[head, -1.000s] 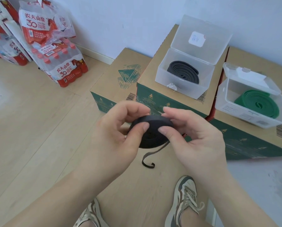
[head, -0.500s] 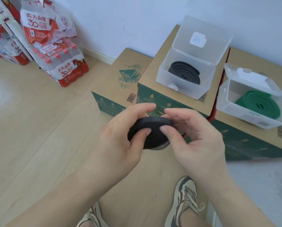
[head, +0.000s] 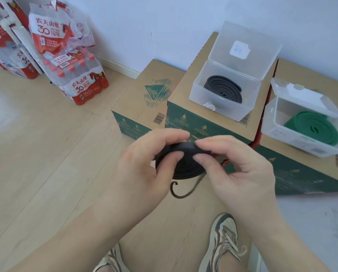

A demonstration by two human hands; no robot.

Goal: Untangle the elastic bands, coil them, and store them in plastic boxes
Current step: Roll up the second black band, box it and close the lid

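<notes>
Coiling step, nearly finished. Nearest, in the air above the floor (head: 46,163): black band (head: 183,165) wound flat, pinched at its rim by left hand (head: 142,169) and right hand (head: 240,173), both clamped on it. Under the coil, a short loose tail (head: 180,196) hanging curled. Next, likely: wind in that tail without letting the turns spring, then carry forward. Farther, toward the middle carton's (head: 185,89) front right corner, an open plastic box (head: 229,111) with a grey band (head: 223,91) coiled inside; at the right carton's (head: 301,173) front left corner, a second box (head: 293,138), open too, holding a green band (head: 313,126).
</notes>
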